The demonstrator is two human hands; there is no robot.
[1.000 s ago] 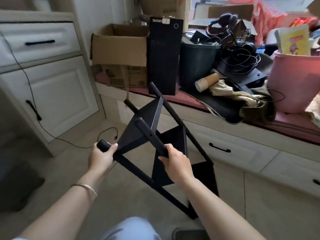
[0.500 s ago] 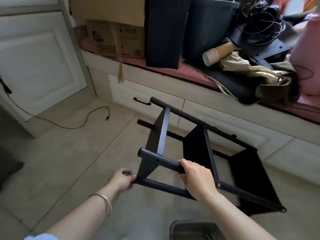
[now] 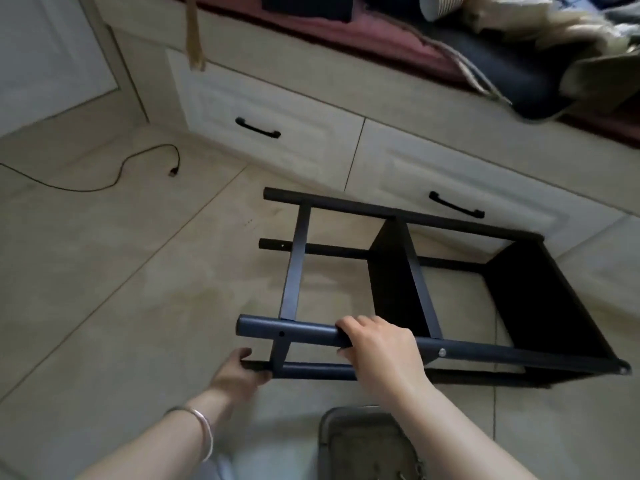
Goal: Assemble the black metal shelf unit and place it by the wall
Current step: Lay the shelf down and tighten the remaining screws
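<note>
Item: black metal shelf unit (image 3: 433, 289), lying on its side on the tiled floor (image 3: 104, 289), just in front of the white drawer fronts (image 3: 277, 109) of the window bench. Its long axis is running left to right across my view, top end at my left, the far end trailing off to my right.

Right hand (image 3: 381, 351): I am grasping the upper near post, fingers (image 3: 349, 327) curled over it, roughly a third of the way along from its left end.

Left hand (image 3: 239, 372): I am gripping the left end of the lower near post, down close to the floor, fingers wrapped around the tube; the fingertips themselves are hidden behind it.

Key relation: the unit is lying directly ahead of both hands and extending to my right, so both grips are bunching at one end. My left hand is the nearer to that end. Standing it upright, I judge, is going to mean pivoting about the far right end.

Also present: a black cable (image 3: 114, 178) on the floor at left; a bracelet (image 3: 204, 427) on my left wrist; a grey slipper (image 3: 367, 445) near my feet.

Markings: no brand, label or writing legible anywhere.
</note>
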